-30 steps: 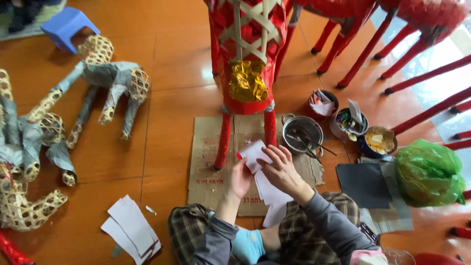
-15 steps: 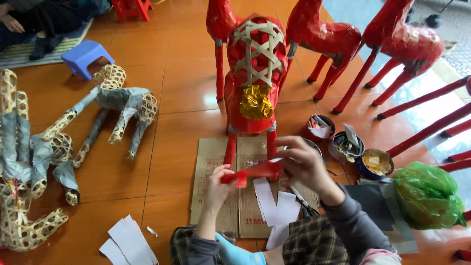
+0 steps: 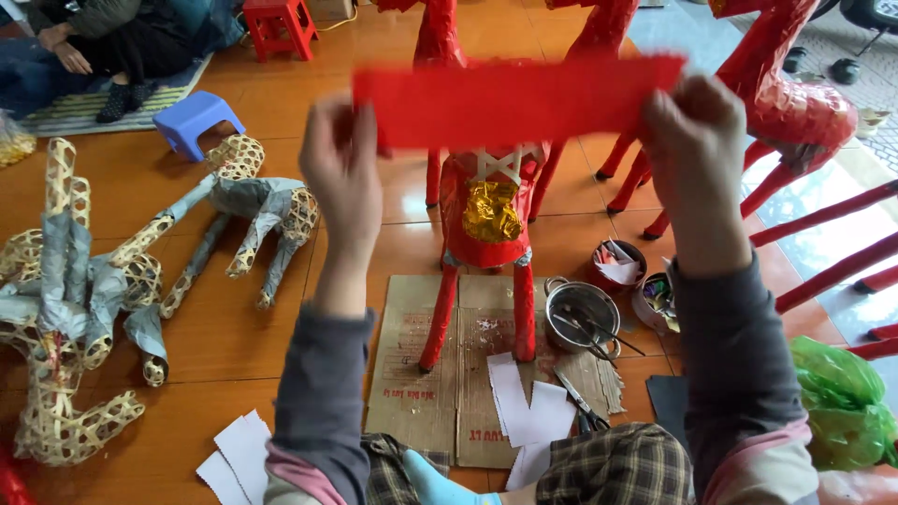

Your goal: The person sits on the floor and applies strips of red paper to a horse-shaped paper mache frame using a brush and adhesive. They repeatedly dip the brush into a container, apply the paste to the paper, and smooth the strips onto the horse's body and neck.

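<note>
Floor: glossy orange-brown tiles [image 3: 234,337], seen from above; worker sat on it, plaid lap at 6 o'clock.
Red strip: long red paper strip [image 3: 514,98] was held up level at 12 o'clock, stretched betw. both hands, in front of the frames.
Left hand: left hand [image 3: 341,178] was raised at approx. 10 o'clock, fingers pinched shut on strip's left end; grey sleeve w/ pink cuff.
Right hand: right hand [image 3: 697,164] was up at approx. 2 o'clock, clamped on strip's right end. Hands well apart, one per end.
Centre: red paper-covered animal figure [image 3: 486,243] stood behind strip, gold foil patch [image 3: 490,211] on its front, legs on flattened cardboard [image 3: 421,374].
On cardboard: white paper pieces [image 3: 528,411] and scissors [image 3: 580,402] at 5 o'clock.
Right of figure: metal pot [image 3: 580,313] w/ tools inside, small bowls just beside it; green plastic bag [image 3: 842,402] at 4 o'clock.
Behind, 1–3 o'clock: more red figures [image 3: 795,112], long red legs.
Left, 9 o'clock: woven bamboo frames [image 3: 65,309] partly wrapped in grey paper, lying down.
Far left, 11 o'clock: blue stool [image 3: 196,117], red stool [image 3: 281,23], another person seated on mat.
Bottom left: more white sheets [image 3: 243,454] on floor at 7 o'clock.
</note>
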